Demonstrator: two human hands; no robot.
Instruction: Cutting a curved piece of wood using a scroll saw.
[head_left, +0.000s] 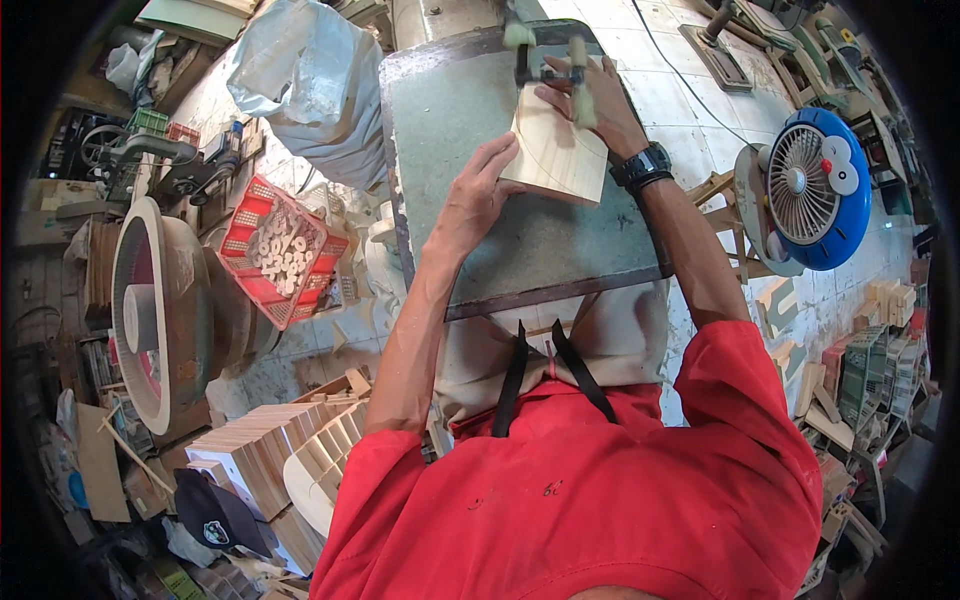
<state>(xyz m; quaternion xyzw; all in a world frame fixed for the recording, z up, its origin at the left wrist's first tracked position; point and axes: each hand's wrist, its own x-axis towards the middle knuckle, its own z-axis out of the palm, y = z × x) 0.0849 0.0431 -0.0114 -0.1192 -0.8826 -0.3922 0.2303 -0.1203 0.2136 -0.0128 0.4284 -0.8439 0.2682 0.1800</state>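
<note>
A pale wooden block [562, 158] with a curved pencil line on its top lies on the grey-green saw table [450, 110]. My left hand [474, 192] grips its left side, the fingertips on the edge and the thumb lower down. At the far right end, my right hand [603, 105] holds the block, with a black watch on that wrist. Part of this hand is hidden behind the black blade guide [548, 72], which has pale, worn blocks on it and stands over the block's far end. The blade itself cannot be made out.
A red plastic basket [232, 237] of small wooden offcuts stands at left, near a large machine wheel [140, 315]. A clear plastic bag [310, 85] hangs beside the table. A blue fan [812, 190] stands at right. Stacked wooden pieces [250, 450] and a dark cap [215, 512] lie lower left.
</note>
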